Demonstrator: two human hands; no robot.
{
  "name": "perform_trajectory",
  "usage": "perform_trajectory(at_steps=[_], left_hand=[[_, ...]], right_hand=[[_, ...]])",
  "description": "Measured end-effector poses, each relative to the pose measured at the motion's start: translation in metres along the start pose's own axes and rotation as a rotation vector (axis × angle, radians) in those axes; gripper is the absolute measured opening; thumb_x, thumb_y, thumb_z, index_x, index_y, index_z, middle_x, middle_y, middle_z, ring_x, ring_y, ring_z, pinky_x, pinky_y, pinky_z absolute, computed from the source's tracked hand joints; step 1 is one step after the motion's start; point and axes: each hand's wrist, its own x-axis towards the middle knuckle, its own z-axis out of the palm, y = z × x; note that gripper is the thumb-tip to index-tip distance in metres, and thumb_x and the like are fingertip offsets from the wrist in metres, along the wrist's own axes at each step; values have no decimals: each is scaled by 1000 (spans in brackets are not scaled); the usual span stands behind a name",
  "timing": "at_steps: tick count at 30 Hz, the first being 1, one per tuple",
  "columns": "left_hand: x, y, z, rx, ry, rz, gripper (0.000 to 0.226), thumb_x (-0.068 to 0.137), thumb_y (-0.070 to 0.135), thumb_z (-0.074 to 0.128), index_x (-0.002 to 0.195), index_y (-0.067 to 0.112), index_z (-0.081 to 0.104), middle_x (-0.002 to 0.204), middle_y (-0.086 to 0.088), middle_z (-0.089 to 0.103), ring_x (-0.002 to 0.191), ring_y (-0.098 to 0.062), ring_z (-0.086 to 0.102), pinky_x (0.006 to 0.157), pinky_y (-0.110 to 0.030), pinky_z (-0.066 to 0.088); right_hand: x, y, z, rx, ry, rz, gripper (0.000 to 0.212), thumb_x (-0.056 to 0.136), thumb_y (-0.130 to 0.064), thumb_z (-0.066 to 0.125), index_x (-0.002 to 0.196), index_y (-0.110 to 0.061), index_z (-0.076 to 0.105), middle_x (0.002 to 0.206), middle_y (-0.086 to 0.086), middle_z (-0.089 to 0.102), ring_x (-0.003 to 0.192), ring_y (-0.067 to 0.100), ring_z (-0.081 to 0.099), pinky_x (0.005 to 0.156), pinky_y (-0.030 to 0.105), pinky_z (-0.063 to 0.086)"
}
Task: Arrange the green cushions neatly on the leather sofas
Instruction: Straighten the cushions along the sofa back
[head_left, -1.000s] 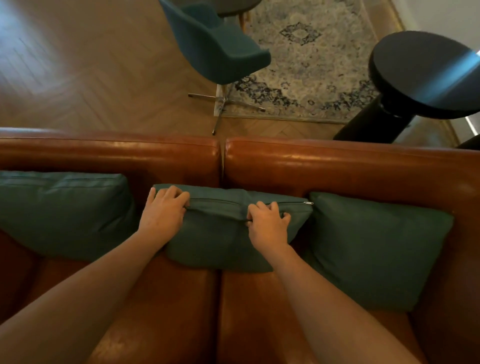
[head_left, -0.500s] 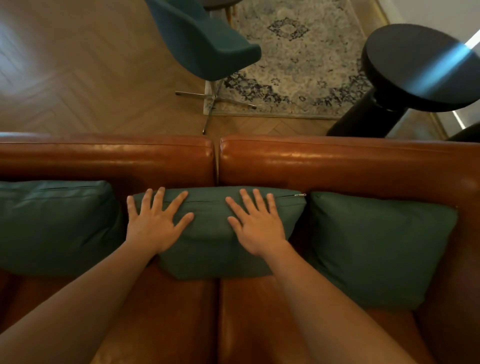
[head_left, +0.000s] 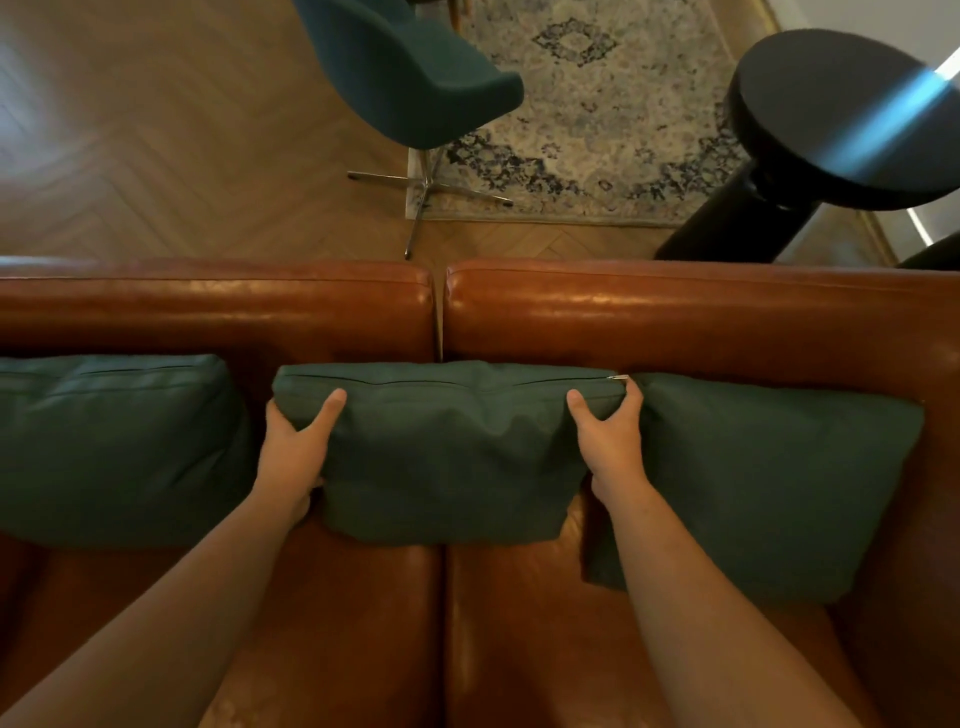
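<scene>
The middle cushion (head_left: 447, 452) stands on the seats and leans against the backrests, straddling the seam where the left sofa (head_left: 208, 306) meets the right sofa (head_left: 675, 312); its long axis runs left to right along the backrests; its zipped edge faces up, with the zip running along the top and the metal zip pull (head_left: 621, 378) at the right end; its lower edge sags forward onto the seats, mostly on the left sofa's side of the seam.

The left hand (head_left: 293, 452) grips the cushion's left end; the thumb lies across the front face, pointing up and to the right, and the fingers are hidden behind the side. The right hand (head_left: 610, 441) grips the right end; the thumb presses on the front face, and the fingers curl round the edge just below the zip pull. Both forearms reach in from the bottom of the view over the seats.

The left cushion (head_left: 114, 447) leans against the left sofa's back, long axis also left to right, seam up; it sits just beside the left hand. The right cushion (head_left: 769, 483) leans on the right sofa, slightly tilted, with its top edge sloping down to the right; the right hand is wedged between it and the middle cushion.

Beyond the backrests is a wooden floor (head_left: 156, 130); a teal chair (head_left: 410, 73) on metal legs stands at the edge of a patterned rug (head_left: 597, 104); a round black table (head_left: 831, 104) stands at the right.
</scene>
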Motion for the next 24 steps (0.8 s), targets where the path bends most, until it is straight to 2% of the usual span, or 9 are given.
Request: perform_trajectory(at_steps=[3, 8, 11, 13, 16, 18, 21, 24], left_hand=[[2, -1, -1, -24, 6, 65, 79, 87, 56, 77, 154, 44, 35, 136, 11, 55, 127, -24, 56, 101, -60, 53], [3, -5, -3, -41, -9, 62, 82, 86, 59, 76, 154, 46, 32, 137, 12, 54, 128, -23, 55, 104, -58, 52], [7, -7, -8, -83, -4, 27, 82, 91, 59, 70, 159, 43, 26, 153, 4, 47, 137, -28, 49, 102, -58, 49], [8, -12, -9, -109, -6, -19, 87, 89, 69, 65, 161, 46, 23, 161, 2, 41, 145, -33, 43, 108, -66, 43], [4, -16, 3, -190, -104, -119, 94, 82, 79, 62, 161, 51, 20, 161, 4, 44, 147, -32, 42, 115, -71, 34], [3, -18, 7, -250, -132, -104, 97, 78, 79, 65, 161, 53, 21, 160, 6, 46, 147, -30, 43, 117, -68, 33], [2, -24, 5, -186, -66, -60, 105, 73, 86, 62, 162, 50, 20, 162, 5, 41, 148, -30, 39, 119, -64, 32], [-8, -31, 14, -252, -118, -149, 96, 83, 85, 54, 164, 46, 20, 163, 3, 42, 148, -29, 41, 118, -57, 34]], right_hand=[[0, 1, -1, 41, 59, -86, 83, 97, -31, 77, 162, -36, 26, 143, -5, 49, 126, 16, 50, 111, 41, 48], [-5, 12, 5, 76, 53, -139, 84, 97, -34, 76, 163, -38, 23, 155, -2, 45, 131, 15, 50, 110, 36, 46], [-5, 21, 2, 227, 24, -74, 84, 98, -48, 71, 164, -43, 19, 167, -2, 36, 148, 19, 42, 120, 43, 40], [-5, 29, 4, 365, 24, 36, 81, 97, -61, 65, 164, -40, 25, 165, -2, 41, 147, 20, 45, 121, 47, 39], [-6, 44, 17, 376, -100, 117, 102, 67, -92, 69, 155, -46, 45, 151, -9, 58, 138, 19, 54, 120, 54, 40], [-7, 49, 19, 406, -143, 131, 102, 64, -90, 72, 153, -47, 47, 149, -10, 60, 137, 19, 55, 120, 54, 40], [-7, 54, 13, 514, -115, 116, 75, 80, -75, 73, 145, -43, 59, 141, -9, 68, 133, 20, 61, 116, 51, 44], [-15, 56, 19, 545, -98, 141, 68, 80, -71, 73, 139, -40, 65, 135, -7, 71, 131, 23, 62, 114, 50, 46]])
